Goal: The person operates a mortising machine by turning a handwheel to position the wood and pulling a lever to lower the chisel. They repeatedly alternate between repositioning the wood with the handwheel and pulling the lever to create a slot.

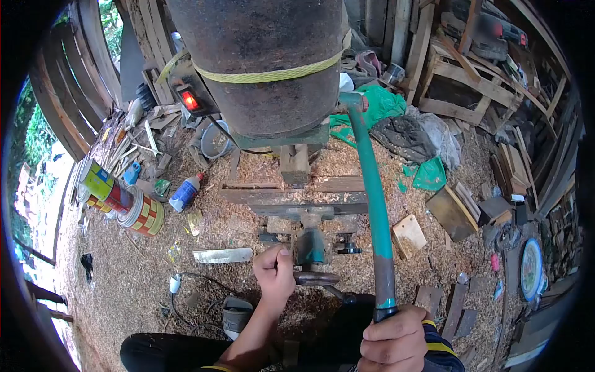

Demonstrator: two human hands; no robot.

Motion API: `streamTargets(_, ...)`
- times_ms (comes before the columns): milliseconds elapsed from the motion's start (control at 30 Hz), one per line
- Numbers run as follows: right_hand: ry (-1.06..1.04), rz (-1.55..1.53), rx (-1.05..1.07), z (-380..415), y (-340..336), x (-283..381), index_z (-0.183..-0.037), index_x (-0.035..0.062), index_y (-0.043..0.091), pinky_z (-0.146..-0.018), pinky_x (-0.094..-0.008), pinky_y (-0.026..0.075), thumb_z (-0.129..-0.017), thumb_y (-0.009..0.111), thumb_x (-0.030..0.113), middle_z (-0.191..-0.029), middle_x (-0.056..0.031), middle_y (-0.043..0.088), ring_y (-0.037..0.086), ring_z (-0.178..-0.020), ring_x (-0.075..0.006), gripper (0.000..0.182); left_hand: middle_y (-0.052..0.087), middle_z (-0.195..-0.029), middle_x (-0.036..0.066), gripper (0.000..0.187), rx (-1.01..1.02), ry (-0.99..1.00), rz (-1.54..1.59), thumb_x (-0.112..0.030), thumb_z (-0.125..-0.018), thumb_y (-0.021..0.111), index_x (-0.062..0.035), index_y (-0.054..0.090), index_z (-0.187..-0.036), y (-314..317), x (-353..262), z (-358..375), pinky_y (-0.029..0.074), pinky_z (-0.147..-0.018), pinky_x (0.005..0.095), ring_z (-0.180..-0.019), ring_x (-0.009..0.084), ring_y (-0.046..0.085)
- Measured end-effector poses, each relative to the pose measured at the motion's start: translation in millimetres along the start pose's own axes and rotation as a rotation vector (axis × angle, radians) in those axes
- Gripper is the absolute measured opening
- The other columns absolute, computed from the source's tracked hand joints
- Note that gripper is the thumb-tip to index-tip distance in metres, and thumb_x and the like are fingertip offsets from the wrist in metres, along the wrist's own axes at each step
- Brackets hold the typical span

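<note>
A large rusty machine head [266, 68] hangs in front of me, wrapped with a yellow strap [269, 77]. My right hand [395, 341] is wrapped round the black grip of a long green lever [374, 192], which joins the head's right side. My left hand [274, 273] is closed at the left edge of a dark handwheel [317, 279]; the fingers partly hide what they grip. Beneath the head is a wooden block [294, 164], and below it a dark horizontal beam [297, 198] lies across the machine, sprinkled with shavings.
A red-lit switch [189, 100] sits on the head's left side. Paint cans [141, 214], a blue-and-white bottle [186, 192] and a bucket [215, 140] stand or lie to the left. Wood offcuts [453, 214] and green plastic [429, 174] lie right. Shavings cover the floor; a cable [204, 279] crosses it.
</note>
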State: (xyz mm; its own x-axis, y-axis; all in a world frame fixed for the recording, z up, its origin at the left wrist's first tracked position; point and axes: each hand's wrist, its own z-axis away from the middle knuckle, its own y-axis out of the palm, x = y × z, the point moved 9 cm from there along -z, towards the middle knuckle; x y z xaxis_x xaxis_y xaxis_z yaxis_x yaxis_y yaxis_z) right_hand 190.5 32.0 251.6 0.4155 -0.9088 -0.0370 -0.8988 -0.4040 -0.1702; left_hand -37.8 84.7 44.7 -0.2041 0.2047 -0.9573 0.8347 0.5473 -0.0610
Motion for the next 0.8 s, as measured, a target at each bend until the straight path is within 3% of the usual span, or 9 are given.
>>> streamTargets(200, -0.031, 0.020, -0.028, 25, 1, 3, -0.064, 0.0090, 0.053, -0.061, -0.0368, 0.052, -0.077, 0.063, 0.002, -0.062, -0.0014, 0.053, 0.058, -0.055, -0.0181, 0.017, 0.037, -0.056, 0.001, 0.038, -0.006, 0.029, 0.046, -0.008, -0.097, 0.054, -0.0020, 0.035, -0.064, -2, -1, 0, 0.024, -0.050, 0.0327, -0.053, 0.0097, 0.034)
streamTargets(267, -0.058, 0.009, -0.022, 33, 1, 2, -0.064, 0.0079, 0.054, -0.061, -0.0373, 0.052, -0.077, 0.062, 0.001, -0.062, -0.0020, 0.053, 0.058, -0.056, -0.0186, 0.017, 0.040, -0.059, 0.000, 0.047, 0.010, -0.022, 0.063, -0.019, -0.102, 0.055, -0.0033, 0.038, -0.061, -1, 6, 3, 0.024, -0.052, 0.0297, -0.055, 0.0092, 0.035)
streamTargets(333, -0.072, 0.005, -0.007, 41, 2, 4, -0.065, 0.0045, 0.057, -0.062, -0.0388, 0.053, -0.079, 0.061, -0.002, -0.064, -0.0039, 0.054, 0.059, -0.057, -0.0199, 0.016, 0.038, -0.058, 0.000, 0.044, 0.008, 0.009, 0.065, -0.016, -0.100, 0.055, -0.0034, 0.036, -0.062, -1, 6, 1, 0.023, -0.051, 0.0313, -0.053, 0.0100, 0.034)
streamTargets(433, -0.079, -0.021, 0.036, 55, 5, 5, -0.065, 0.0035, 0.058, -0.063, -0.0397, 0.053, -0.078, 0.060, 0.000, -0.065, -0.0043, 0.055, 0.060, -0.059, -0.0214, 0.015, 0.035, -0.057, 0.000, 0.043, 0.009, 0.051, 0.070, -0.016, -0.099, 0.056, -0.0034, 0.034, -0.063, -3, 5, 0, 0.023, -0.050, 0.0329, -0.051, 0.0111, 0.033)
streamTargets(500, -0.068, -0.037, 0.060, 60, 5, 4, -0.064, 0.0046, 0.057, -0.064, -0.0399, 0.053, -0.079, 0.060, 0.002, -0.066, -0.0045, 0.055, 0.060, -0.060, -0.0221, 0.015, 0.041, -0.057, 0.001, 0.051, 0.035, 0.040, 0.035, -0.026, -0.103, 0.058, -0.0030, 0.041, -0.061, -4, 9, 2, 0.024, -0.052, 0.0300, -0.054, 0.0105, 0.036)
streamTargets(567, -0.064, -0.048, 0.090, 63, 5, 4, -0.064, 0.0057, 0.057, -0.065, -0.0401, 0.053, -0.079, 0.059, 0.004, -0.066, -0.0046, 0.056, 0.060, -0.061, -0.0227, 0.015, 0.040, -0.057, 0.001, 0.052, 0.025, 0.064, 0.039, -0.027, -0.103, 0.057, -0.0031, 0.040, -0.061, -2, 9, -2, 0.025, -0.052, 0.0299, -0.055, 0.0106, 0.036)
streamTargets(700, 0.073, -0.106, 0.148, 60, 9, 9, -0.063, 0.0110, 0.055, -0.065, -0.0386, 0.050, -0.085, 0.060, 0.014, -0.064, -0.0028, 0.053, 0.056, -0.059, -0.0206, 0.023, 0.039, -0.059, 0.000, 0.049, 0.011, 0.033, 0.064, -0.022, -0.104, 0.054, -0.0038, 0.038, -0.062, -2, 8, 3, 0.025, -0.052, 0.0299, -0.055, 0.0099, 0.035)
streamTargets(767, 0.359, 0.046, 0.339, 74, 19, 11, -0.069, 0.0158, 0.062, -0.078, -0.0393, 0.050, -0.105, 0.048, 0.040, -0.058, 0.0034, 0.057, 0.059, -0.057, -0.0161, 0.045, 0.037, -0.060, -0.001, 0.039, 0.021, -0.001, 0.033, -0.012, -0.101, 0.054, -0.0014, 0.039, -0.066, -3, 5, 2, 0.028, -0.052, 0.0307, -0.057, 0.0072, 0.036)
streamTargets(800, 0.398, -0.034, 0.257, 65, 13, 7, -0.067, 0.0121, 0.061, -0.077, -0.0428, 0.051, -0.103, 0.045, 0.040, -0.062, 0.0006, 0.056, 0.059, -0.061, -0.0193, 0.048, 0.037, -0.061, -0.001, 0.036, -0.006, 0.020, -0.016, -0.009, -0.100, 0.053, -0.0012, 0.040, -0.067, -4, -1, 3, 0.029, -0.053, 0.0302, -0.060, 0.0066, 0.036)
